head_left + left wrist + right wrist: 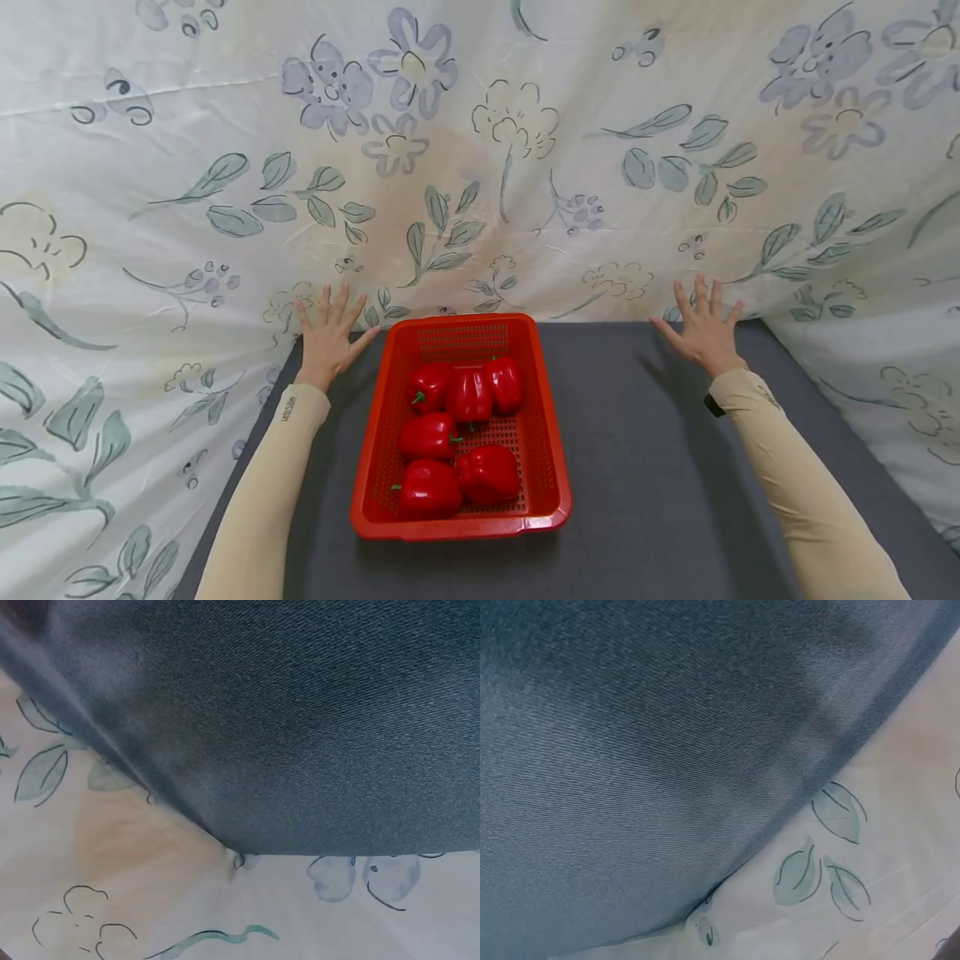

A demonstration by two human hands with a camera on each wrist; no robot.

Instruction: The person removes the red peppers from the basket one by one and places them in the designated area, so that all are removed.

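A red plastic basket (555, 467) stands on the dark table, left of the middle in the head view. Inside it lie several glossy red bell peppers (427, 490) with green stems. My left hand (327, 343) is spread with straight fingers beyond the basket's far left corner, holding nothing. Over the table's far right part, my right hand (707, 333) is likewise spread, its fingers apart and nothing in them. Both wrist views look down on the table cloth and show no object in either hand.
The dark grey table (622, 467) ends at a far edge and two slanting sides. A pale curtain (570, 183) with flowers and leaves hangs behind it and along both sides. A small black thing (714, 406) sits at the right sleeve's cuff.
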